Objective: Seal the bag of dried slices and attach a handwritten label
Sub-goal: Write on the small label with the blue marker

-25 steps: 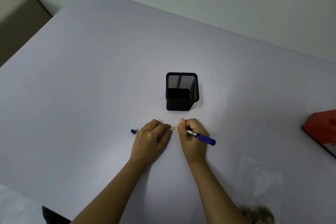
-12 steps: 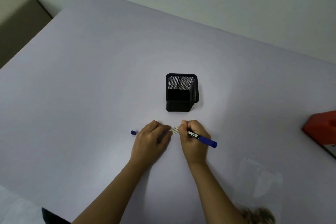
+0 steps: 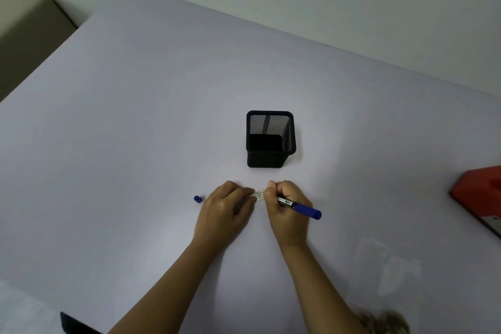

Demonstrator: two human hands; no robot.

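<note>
A small white label (image 3: 259, 195) with printed lines lies on the pale table between my hands. My left hand (image 3: 226, 210) presses flat on its left end. My right hand (image 3: 287, 207) grips a blue marker pen (image 3: 301, 207) with its tip down on the label, hidden behind my fingers. The pen's blue cap (image 3: 198, 199) lies on the table just left of my left hand. A clear plastic bag (image 3: 387, 268) lies flat at the lower right, with dried slices (image 3: 385, 320) showing at its near end.
A black mesh pen holder (image 3: 269, 141) stands just beyond my hands, with nothing visible inside it. A red device (image 3: 479, 192) sits at the table's right edge. A dark object (image 3: 73, 324) pokes in at the bottom left. A wall runs behind the table.
Both hands stay on the label. The pen has shifted very slightly to the right as it moves over the label.
</note>
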